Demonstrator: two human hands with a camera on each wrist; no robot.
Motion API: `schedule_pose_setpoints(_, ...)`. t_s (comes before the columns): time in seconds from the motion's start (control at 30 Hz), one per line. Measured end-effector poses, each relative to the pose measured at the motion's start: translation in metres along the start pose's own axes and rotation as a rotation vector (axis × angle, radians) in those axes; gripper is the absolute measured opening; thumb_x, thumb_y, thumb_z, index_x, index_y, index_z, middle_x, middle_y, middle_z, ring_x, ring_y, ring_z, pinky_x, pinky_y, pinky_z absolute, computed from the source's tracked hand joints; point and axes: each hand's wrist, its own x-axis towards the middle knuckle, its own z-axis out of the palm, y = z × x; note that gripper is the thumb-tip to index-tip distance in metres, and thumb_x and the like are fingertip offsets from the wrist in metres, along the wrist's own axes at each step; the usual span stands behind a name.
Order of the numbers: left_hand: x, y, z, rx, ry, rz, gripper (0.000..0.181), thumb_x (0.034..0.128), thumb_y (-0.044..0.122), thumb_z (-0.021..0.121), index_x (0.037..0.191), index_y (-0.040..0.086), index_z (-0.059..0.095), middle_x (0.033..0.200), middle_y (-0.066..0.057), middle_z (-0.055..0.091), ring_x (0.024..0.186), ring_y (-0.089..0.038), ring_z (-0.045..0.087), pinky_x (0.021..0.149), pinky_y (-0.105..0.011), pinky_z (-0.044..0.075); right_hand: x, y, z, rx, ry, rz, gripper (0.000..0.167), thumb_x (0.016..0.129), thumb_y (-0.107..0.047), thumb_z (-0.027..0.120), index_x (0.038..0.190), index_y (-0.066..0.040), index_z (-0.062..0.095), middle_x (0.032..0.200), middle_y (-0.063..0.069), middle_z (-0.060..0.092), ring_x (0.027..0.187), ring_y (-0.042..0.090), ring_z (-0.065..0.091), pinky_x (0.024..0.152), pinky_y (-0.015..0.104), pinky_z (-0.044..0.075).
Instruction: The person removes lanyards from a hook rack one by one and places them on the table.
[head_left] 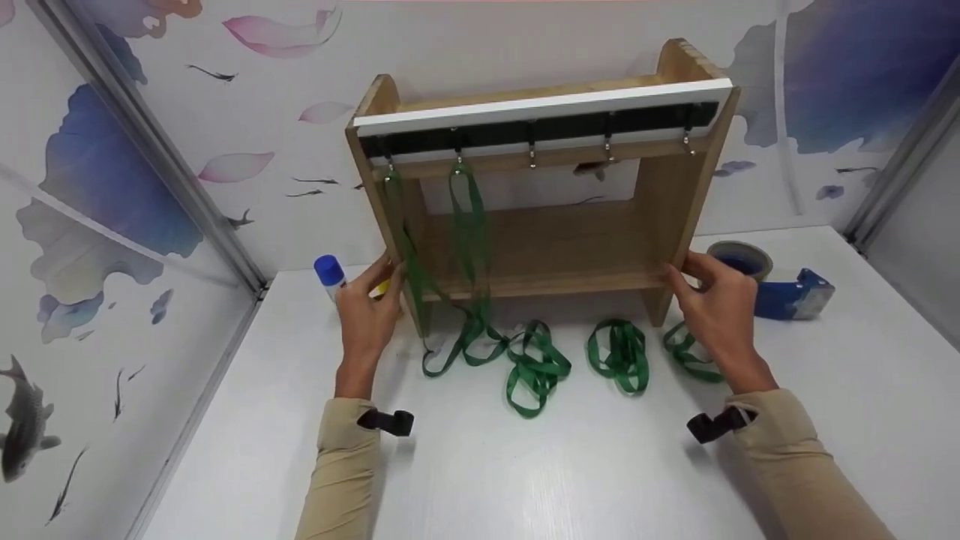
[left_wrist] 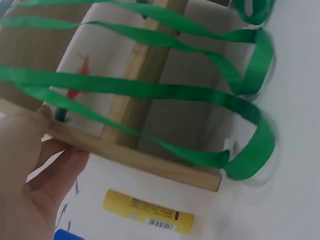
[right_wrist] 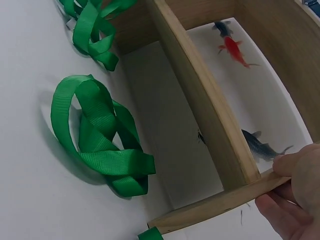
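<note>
A wooden rack [head_left: 555, 232] stands on the white table, its front edged by a white and black strip [head_left: 540, 129] with several metal hooks [head_left: 533, 154]. My left hand [head_left: 367, 307] grips the rack's left side panel [left_wrist: 150, 165] between thumb and fingers. On the opposite side panel [right_wrist: 210, 212], my right hand [head_left: 716, 307] pinches the edge the same way. From the two leftmost hooks hang green ribbon loops [head_left: 469, 217], their lower ends reaching the table. Before the rack lie folded green ribbons [head_left: 619, 356], one partly hidden behind my right hand.
Left of the rack are a blue-capped stick [head_left: 328, 270] and a yellow tube [left_wrist: 150, 212] with a barcode. To the right sit a tape roll [head_left: 739, 259] and a blue tool [head_left: 787, 298] with a metallic end. A patterned wall [head_left: 300, 52] rises behind the table [head_left: 525, 480].
</note>
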Motion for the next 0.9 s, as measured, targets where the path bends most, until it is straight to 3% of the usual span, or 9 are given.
schedule_pose_setpoints(0.07,0.000,0.002,-0.003,-0.049,0.100,0.030,0.034,0.1069,0.031,0.071,0.138,0.017,0.076,0.129,-0.004,0.081,0.119,-0.022,0.078,0.092,-0.041,0.068,-0.001,0.001,0.002,-0.001,0.008,-0.009,0.036,0.103,-0.019,0.075,0.137,-0.004,0.074,0.133,0.021,0.076,0.123,0.042,0.075,0.098,0.060,0.062)
schedule_pose_setpoints(0.2,-0.002,0.024,0.001,-0.076,0.365,0.203,0.020,0.1043,0.023,0.075,0.120,0.012,0.083,0.111,-0.003,0.083,0.107,-0.015,0.076,0.092,-0.030,0.066,-0.001,0.002,0.002,-0.007,0.020,-0.025,0.035,0.104,-0.018,0.075,0.136,-0.003,0.074,0.132,0.021,0.077,0.122,0.041,0.076,0.095,0.057,0.063)
schedule_pose_setpoints(0.27,-0.005,0.042,0.006,-0.047,0.393,0.265,0.020,0.1021,0.022,0.078,0.119,0.012,0.081,0.108,-0.003,0.081,0.103,-0.015,0.074,0.092,-0.028,0.064,-0.001,0.002,0.002,-0.015,0.020,-0.020,0.036,0.104,-0.019,0.074,0.137,-0.004,0.073,0.134,0.020,0.076,0.123,0.041,0.075,0.096,0.057,0.063)
schedule_pose_setpoints(0.37,-0.014,0.069,0.017,-0.022,0.243,0.273,0.035,0.0996,0.031,0.081,0.130,0.014,0.076,0.115,-0.003,0.080,0.097,-0.014,0.075,0.089,-0.028,0.065,-0.002,0.001,0.003,-0.014,0.018,-0.010,0.037,0.105,-0.020,0.073,0.139,-0.005,0.072,0.136,0.019,0.075,0.125,0.040,0.074,0.097,0.057,0.062)
schedule_pose_setpoints(0.47,-0.023,0.087,0.033,0.028,0.041,0.193,0.060,0.0961,0.044,0.083,0.146,0.013,0.067,0.118,-0.005,0.080,0.090,-0.013,0.077,0.083,-0.029,0.067,-0.002,0.000,0.004,-0.008,0.013,-0.004,0.038,0.106,-0.021,0.073,0.140,-0.006,0.072,0.137,0.019,0.075,0.126,0.040,0.074,0.098,0.057,0.062)
schedule_pose_setpoints(0.53,-0.028,0.093,0.042,0.080,-0.039,0.128,0.073,0.0939,0.048,0.085,0.152,0.011,0.061,0.116,-0.008,0.079,0.086,-0.014,0.077,0.079,-0.030,0.068,-0.002,0.000,0.005,-0.007,0.012,-0.005,0.038,0.106,-0.021,0.072,0.140,-0.006,0.072,0.137,0.019,0.075,0.126,0.039,0.074,0.098,0.056,0.062)
schedule_pose_setpoints(0.7,-0.032,0.092,0.058,0.160,-0.108,0.034,0.079,0.0920,0.043,0.088,0.154,0.005,0.058,0.105,-0.012,0.079,0.084,-0.020,0.081,0.077,-0.031,0.068,-0.002,0.002,0.005,-0.013,0.038,-0.029,0.036,0.105,-0.020,0.073,0.137,-0.004,0.073,0.135,0.020,0.075,0.124,0.040,0.075,0.096,0.055,0.062)
schedule_pose_setpoints(0.9,-0.031,0.089,0.067,0.150,-0.133,0.040,0.066,0.0936,0.037,0.087,0.146,0.004,0.065,0.118,-0.013,0.081,0.096,-0.023,0.083,0.084,-0.033,0.069,-0.003,0.004,0.005,-0.033,0.063,-0.065,0.036,0.104,-0.018,0.074,0.138,-0.003,0.073,0.134,0.021,0.075,0.121,0.041,0.076,0.092,0.054,0.062)
